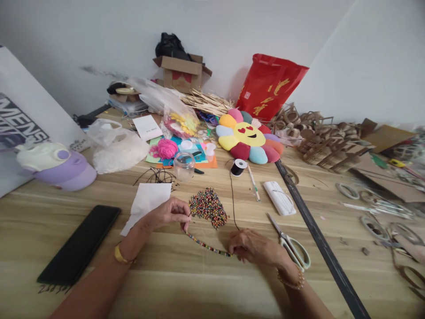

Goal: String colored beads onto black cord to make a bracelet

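Observation:
A string of small multicoloured beads [208, 247] sags between my two hands just above the wooden table. My left hand [174, 213] pinches its left end, thumb and fingers pressed together. At the other end, my right hand [247, 246] has its fingers closed on the beaded string. Black cord [233, 199] runs from behind my right hand back to a spool [239, 167]. A heap of loose beads [208, 206] lies right beyond the string, near my left fingertips. Scissors [290, 243] with pale handles rest beside my right wrist.
White paper [149, 201] and a black phone-like slab [81, 243] lie to the left. Behind the beads stand a clear jar [184, 166] and a flower cushion [249, 135]. A white pack [279, 198] and a dark strip [312, 226] are on the right.

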Motion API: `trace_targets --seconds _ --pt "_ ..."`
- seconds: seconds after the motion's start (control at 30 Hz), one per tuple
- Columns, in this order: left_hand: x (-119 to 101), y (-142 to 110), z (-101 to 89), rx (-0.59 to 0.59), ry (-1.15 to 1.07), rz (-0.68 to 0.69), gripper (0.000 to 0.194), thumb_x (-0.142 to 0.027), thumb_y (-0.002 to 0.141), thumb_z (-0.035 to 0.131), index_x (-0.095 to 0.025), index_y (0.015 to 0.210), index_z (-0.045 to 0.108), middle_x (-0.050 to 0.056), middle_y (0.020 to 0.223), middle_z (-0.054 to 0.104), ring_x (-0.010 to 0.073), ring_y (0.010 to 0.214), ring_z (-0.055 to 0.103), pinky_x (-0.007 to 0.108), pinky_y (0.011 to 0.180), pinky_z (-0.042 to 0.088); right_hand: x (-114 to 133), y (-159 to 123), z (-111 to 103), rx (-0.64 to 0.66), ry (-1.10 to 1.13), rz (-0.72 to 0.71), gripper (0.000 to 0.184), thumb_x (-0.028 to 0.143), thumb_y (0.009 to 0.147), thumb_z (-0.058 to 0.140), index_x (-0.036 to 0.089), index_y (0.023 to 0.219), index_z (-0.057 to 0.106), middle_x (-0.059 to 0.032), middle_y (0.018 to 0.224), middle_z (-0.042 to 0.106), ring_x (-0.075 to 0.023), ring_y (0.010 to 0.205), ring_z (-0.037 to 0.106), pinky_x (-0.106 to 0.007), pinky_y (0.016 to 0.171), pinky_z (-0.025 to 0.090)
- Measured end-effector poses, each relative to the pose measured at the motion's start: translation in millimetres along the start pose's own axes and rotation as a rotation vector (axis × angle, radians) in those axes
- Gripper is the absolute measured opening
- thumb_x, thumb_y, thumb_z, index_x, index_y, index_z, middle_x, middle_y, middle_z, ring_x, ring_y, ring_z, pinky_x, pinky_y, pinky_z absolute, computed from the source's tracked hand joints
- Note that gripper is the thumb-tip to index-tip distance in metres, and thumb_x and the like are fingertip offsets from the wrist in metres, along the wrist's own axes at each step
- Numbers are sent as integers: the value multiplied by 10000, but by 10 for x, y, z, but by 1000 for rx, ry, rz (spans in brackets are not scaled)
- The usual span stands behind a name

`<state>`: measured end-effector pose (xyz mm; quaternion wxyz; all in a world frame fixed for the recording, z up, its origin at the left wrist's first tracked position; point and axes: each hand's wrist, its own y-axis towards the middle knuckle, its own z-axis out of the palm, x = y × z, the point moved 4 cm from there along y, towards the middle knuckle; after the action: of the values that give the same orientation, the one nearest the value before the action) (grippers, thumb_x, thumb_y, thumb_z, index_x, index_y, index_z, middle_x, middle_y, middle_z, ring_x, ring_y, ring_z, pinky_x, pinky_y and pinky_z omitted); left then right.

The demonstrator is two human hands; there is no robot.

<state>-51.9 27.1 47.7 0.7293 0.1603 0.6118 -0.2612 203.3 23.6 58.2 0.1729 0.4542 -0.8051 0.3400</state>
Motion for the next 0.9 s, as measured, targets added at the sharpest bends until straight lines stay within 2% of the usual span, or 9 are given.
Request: trace_targets --seconds 0.07,0.17,0.3,0.43,0.7,0.9 --pt "-2 5 19 32 26 -19 240 -339 782 726 -122 730 638 41 642 726 119 578 653 205 597 482 -6 14 20 17 43 12 277 -59 745 480 147 793 659 18 647 625 -77 546 541 -171 549 368" --pt "7 23 36 44 52 -24 251 -351 788 721 -123 727 635 40 656 730 117 593 659 200 611 482 15 20 23 -18 17 -21 256 -50 741 492 147 766 654 9 663 622 -88 596 526 -182 590 364" --pt "17 36 17 8 78 -25 269 -369 792 712 -125 719 628 35 660 726 113 595 651 205 626 492 24 16 20 -78 -56 -7 207 -3 778 509 149 762 649 -11 719 630 -102 629 499 -208 605 339" --pt "6 40 -15 -32 108 -21 261 -365 798 699 -129 717 626 30 679 724 118 622 648 219 655 498 10 26 17 -91 -90 48 171 17 770 529 149 716 624 6 666 580 -94 590 436 -218 564 293" --pt "104 94 -34 -61 263 -47 219 -338 782 679 -132 717 642 38 715 715 129 657 624 238 672 472 46 50 -48 -143 -76 86 186 4 737 516 156 675 602 23 628 546 -88 558 405 -226 542 281" --pt "119 112 26 -114 446 -49 197 -303 801 632 -130 705 639 19 673 674 116 605 567 214 601 414 29 103 -31 -170 -42 -15 179 33 807 502 162 727 596 26 660 560 -95 590 443 -216 570 330"
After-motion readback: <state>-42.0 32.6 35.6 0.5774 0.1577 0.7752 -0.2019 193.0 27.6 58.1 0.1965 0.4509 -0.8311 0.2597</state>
